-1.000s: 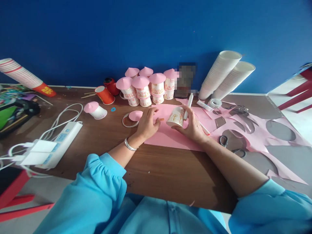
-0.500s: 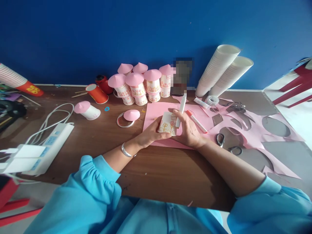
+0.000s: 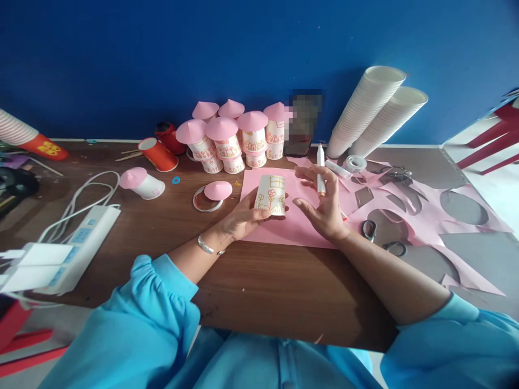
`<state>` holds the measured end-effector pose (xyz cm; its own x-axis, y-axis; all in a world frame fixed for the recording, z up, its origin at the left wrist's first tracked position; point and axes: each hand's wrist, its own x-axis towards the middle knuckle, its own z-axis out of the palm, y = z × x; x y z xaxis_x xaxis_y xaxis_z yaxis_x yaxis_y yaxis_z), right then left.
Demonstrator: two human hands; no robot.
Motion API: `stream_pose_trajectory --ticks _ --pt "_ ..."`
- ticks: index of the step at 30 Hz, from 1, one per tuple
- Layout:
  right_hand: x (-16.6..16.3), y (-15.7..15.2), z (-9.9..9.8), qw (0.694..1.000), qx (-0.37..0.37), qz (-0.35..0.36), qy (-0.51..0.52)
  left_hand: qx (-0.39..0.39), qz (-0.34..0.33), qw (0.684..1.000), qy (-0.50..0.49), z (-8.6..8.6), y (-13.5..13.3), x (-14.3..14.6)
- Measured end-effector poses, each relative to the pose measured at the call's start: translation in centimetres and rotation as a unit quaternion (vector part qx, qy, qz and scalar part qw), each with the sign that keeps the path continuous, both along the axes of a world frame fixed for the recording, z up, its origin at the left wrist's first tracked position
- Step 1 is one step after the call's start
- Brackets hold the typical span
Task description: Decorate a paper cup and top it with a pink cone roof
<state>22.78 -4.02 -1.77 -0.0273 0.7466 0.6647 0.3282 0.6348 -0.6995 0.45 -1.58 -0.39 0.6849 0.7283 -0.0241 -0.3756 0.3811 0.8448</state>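
A white paper cup (image 3: 271,195) with flowers and a window-like grid drawn in orange and red is upside down in my left hand (image 3: 247,216). The fingers go behind it and the thumb lies along its lower front. To the right, apart from the cup, my right hand (image 3: 325,208) holds a white marker (image 3: 320,167) between its fingers, with the thumb spread away. Both hands are above a sheet of pink paper (image 3: 279,236). Part of a red-tipped marker (image 3: 345,219) shows behind the right hand.
Several decorated cups with pink cone tops (image 3: 222,129) stand by the blue wall. Two tall stacks of white cups (image 3: 367,111) lean at the back right, near a tape roll (image 3: 356,163) and pink paper scraps (image 3: 425,208). A power strip (image 3: 87,243) with cables lies left.
My right hand has drawn away from the cup to the right, carrying the white marker. My left hand keeps the cup, now turned so the drawn grid shows more fully.
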Motion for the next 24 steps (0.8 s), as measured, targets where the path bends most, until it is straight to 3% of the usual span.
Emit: stream_pose_trajectory --ticks 5,10,17,24 --pt "-0.1 -0.3 0.4 0.998 -0.03 -0.038 -0.037 0.05 0.072 0.995 0.048 -0.4 0.2 0.4" --pt "0.1 -0.2 0.5 0.997 -0.035 -0.054 -0.042 0.111 0.104 0.984 0.089 -0.6 0.1 0.5" --pt "-0.1 -0.2 0.3 0.996 -0.072 0.015 -0.047 0.18 0.117 0.966 0.147 0.4 -0.7 0.9" --pt "-0.1 -0.3 0.3 0.995 -0.069 0.029 -0.065 0.197 0.106 0.964 0.142 -0.2 -0.7 1.2"
